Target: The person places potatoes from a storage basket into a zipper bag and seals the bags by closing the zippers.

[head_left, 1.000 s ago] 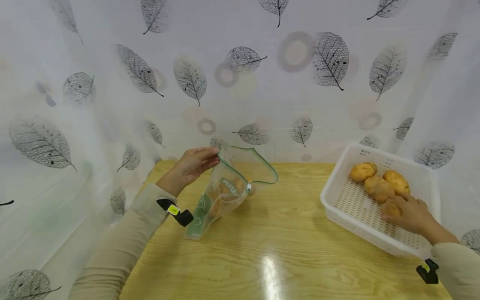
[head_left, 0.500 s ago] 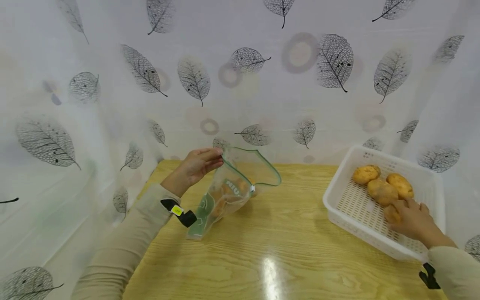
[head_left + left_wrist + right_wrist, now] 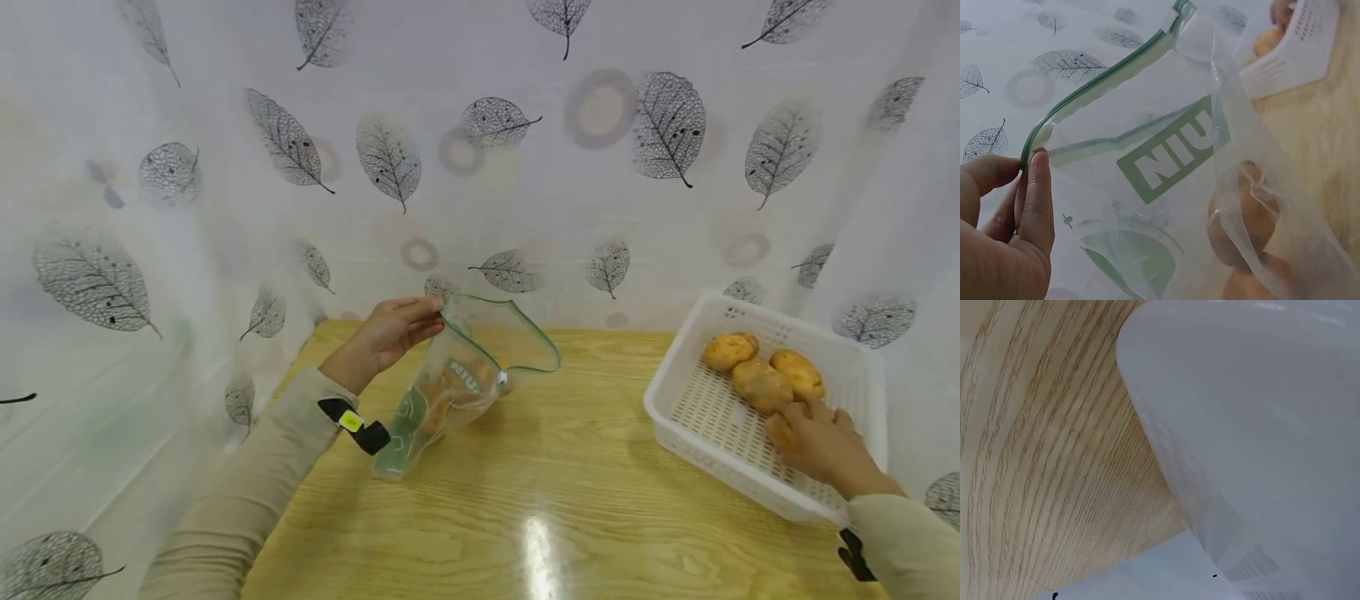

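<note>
My left hand [image 3: 392, 335] pinches the green-edged rim of a clear zip bag [image 3: 1147, 119] between thumb and fingers. The bag's mouth gapes, its white slider [image 3: 502, 377] on the near rim. Inside lie potatoes [image 3: 1244, 215], partly veiled by plastic and print. Over on the right, my right hand [image 3: 825, 442] reaches into a white basket [image 3: 712, 462], its fingers round a potato [image 3: 782, 433] that they partly cover. Several other potatoes [image 3: 761, 385] lie together just beyond those fingers. In the right wrist view the basket wall [image 3: 1260, 425] hides the hand.
Both bag and basket stand on a wood-grain table [image 3: 585, 483], the basket at the right. A pale curtain [image 3: 525, 192] printed with leaves hangs behind the table and along its left side.
The head view has shifted slightly. My right hand has settled closer round the potato in the basket. My left hand keeps its pinch on the bag's rim.
</note>
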{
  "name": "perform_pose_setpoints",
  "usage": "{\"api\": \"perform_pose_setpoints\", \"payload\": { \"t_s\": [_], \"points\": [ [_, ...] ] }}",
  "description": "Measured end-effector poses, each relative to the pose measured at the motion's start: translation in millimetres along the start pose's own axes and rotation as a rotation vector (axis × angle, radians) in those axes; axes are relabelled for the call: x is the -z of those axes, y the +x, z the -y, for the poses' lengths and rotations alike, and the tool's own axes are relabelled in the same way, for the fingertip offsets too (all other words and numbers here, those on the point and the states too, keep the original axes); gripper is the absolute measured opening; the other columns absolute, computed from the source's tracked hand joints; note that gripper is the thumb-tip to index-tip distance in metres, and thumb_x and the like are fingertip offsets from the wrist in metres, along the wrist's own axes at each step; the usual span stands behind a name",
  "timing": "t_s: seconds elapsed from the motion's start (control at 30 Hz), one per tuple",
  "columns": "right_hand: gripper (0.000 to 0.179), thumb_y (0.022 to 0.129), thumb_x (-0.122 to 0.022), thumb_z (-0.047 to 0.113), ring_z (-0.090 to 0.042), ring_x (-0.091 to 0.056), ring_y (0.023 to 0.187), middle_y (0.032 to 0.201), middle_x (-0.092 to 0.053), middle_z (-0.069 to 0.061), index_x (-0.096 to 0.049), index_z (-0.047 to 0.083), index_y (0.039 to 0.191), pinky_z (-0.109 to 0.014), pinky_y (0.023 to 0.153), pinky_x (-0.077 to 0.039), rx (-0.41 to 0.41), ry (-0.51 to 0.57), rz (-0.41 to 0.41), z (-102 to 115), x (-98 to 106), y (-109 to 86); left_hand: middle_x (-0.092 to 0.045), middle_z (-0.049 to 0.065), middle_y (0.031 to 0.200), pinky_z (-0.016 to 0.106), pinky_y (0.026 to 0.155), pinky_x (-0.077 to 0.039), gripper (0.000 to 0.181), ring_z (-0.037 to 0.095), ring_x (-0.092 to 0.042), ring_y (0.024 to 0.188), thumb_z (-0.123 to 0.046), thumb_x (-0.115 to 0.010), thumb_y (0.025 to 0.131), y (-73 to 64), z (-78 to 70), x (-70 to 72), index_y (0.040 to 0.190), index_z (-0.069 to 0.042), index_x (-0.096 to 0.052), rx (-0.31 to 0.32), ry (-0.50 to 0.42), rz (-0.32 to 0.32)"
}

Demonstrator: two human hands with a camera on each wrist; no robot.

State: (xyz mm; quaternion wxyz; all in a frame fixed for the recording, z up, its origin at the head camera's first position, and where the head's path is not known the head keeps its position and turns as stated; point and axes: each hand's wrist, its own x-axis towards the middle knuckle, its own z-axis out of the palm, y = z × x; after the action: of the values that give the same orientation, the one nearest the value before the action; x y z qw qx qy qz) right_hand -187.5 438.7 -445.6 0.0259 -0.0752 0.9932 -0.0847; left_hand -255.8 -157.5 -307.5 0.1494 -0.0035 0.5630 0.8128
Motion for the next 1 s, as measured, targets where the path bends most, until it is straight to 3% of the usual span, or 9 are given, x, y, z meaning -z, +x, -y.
{"api": "perform_pose_setpoints", "payload": {
  "t_s": [0.27,0.37,0.47,0.67,1.0],
  "points": [
    [0.047,0.088,-0.065,0.018,-0.074,-0.028,0.098,0.122,-0.029,-0.044,-0.043,-0.005,0.123,-0.079,0.064,-0.041,0.034,-0.052,-0.061,6.4,-1.3,-0.3,-0.068,0.004,0.08,0.019,0.073,-0.06,0.021,0.013,-0.067,0.072,-0.001,-0.054,0.097,1.2,0.0,1.6,0.086,-0.006,-0.072,-0.004,-0.009,0.01],
    [0.044,0.087,-0.066,0.016,-0.073,-0.031,0.094,0.118,-0.031,-0.043,-0.043,-0.003,0.12,-0.078,0.061,-0.042,0.044,-0.057,-0.069,7.3,0.0,-0.5,-0.069,0.004,0.08,0.019,0.074,-0.06,0.021,0.012,-0.067,0.073,-0.001,-0.054,0.097,1.6,0.1,0.9,0.087,-0.006,-0.072,-0.006,-0.001,0.012],
    [0.046,0.085,-0.068,0.017,-0.073,-0.032,0.092,0.117,-0.031,-0.043,-0.043,-0.002,0.119,-0.078,0.061,-0.042,0.041,-0.043,-0.065,6.1,1.0,-0.3,-0.069,0.004,0.08,0.019,0.073,-0.06,0.022,0.012,-0.068,0.072,-0.001,-0.054,0.097,1.5,0.3,0.2,0.086,-0.007,-0.072,-0.005,-0.001,0.013],
    [0.059,0.078,-0.075,0.019,-0.07,-0.034,0.101,0.124,-0.028,-0.051,-0.044,-0.008,0.121,-0.077,0.08,-0.032,0.037,0.009,-0.054,0.9,1.7,4.1,-0.068,0.003,0.079,0.019,0.072,-0.06,0.025,0.013,-0.067,0.072,-0.001,-0.053,0.097,0.1,0.3,1.0,0.083,-0.009,-0.073,-0.002,-0.014,0.016],
    [0.077,0.072,-0.083,0.021,-0.069,-0.038,0.098,0.118,-0.033,-0.053,-0.041,-0.016,0.125,-0.077,0.074,-0.039,0.038,0.11,-0.072,11.6,17.5,3.1,-0.068,0.003,0.078,0.018,0.072,-0.06,0.026,0.012,-0.067,0.072,-0.001,-0.053,0.097,-0.8,-1.0,0.9,0.082,-0.009,-0.072,0.0,-0.004,0.0]
  ]
}}
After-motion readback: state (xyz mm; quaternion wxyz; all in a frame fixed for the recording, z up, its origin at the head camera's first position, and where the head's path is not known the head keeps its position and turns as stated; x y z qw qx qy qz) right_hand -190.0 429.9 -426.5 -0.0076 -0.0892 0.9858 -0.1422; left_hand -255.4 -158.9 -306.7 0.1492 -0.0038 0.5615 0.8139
